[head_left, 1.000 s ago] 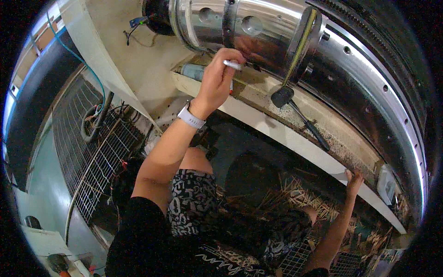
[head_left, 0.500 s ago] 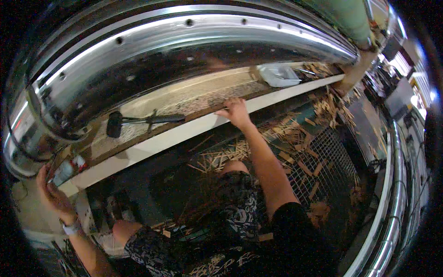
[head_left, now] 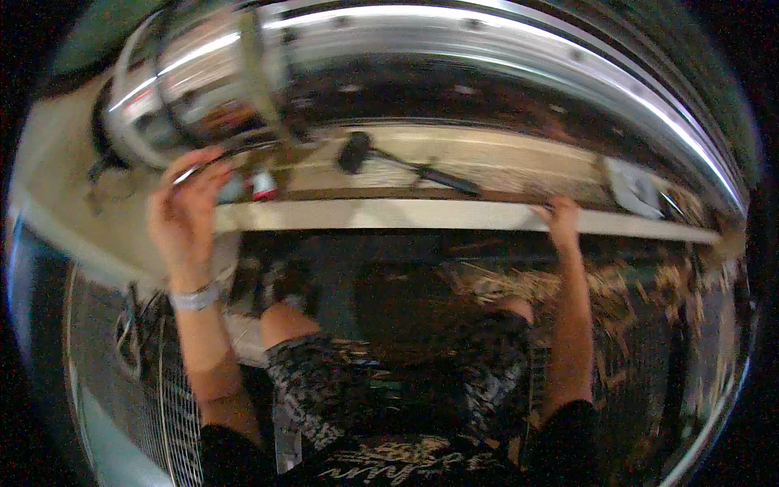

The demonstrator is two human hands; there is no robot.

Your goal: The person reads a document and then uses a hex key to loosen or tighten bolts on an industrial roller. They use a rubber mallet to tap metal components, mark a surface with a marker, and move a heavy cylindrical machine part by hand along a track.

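Observation:
My left hand [head_left: 185, 215] is raised at the left end of a white rail [head_left: 373, 214]. Its fingers are closed around a thin dark rod [head_left: 247, 148] with a shiny part; blur hides its exact kind. Just right of this hand a small red-and-white container [head_left: 264, 186] stands on the ledge. My right hand [head_left: 561, 219] grips the rail farther right, its fingers bent over the top edge. Between the hands a black-headed mallet [head_left: 406, 166] lies on the wooden ledge behind the rail.
A large shiny metal cylinder [head_left: 487, 77] with small holes spans the far side, above the ledge. A clear plastic container [head_left: 634, 188] sits at the ledge's right. Wood strips [head_left: 584, 296] are scattered below on the right, and a metal grating [head_left: 170, 406] shows at lower left.
My view has swung left, so the whole scene sits farther right. My left hand has lifted from beside the small containers and now holds a thin rod. My right hand stays on the rail.

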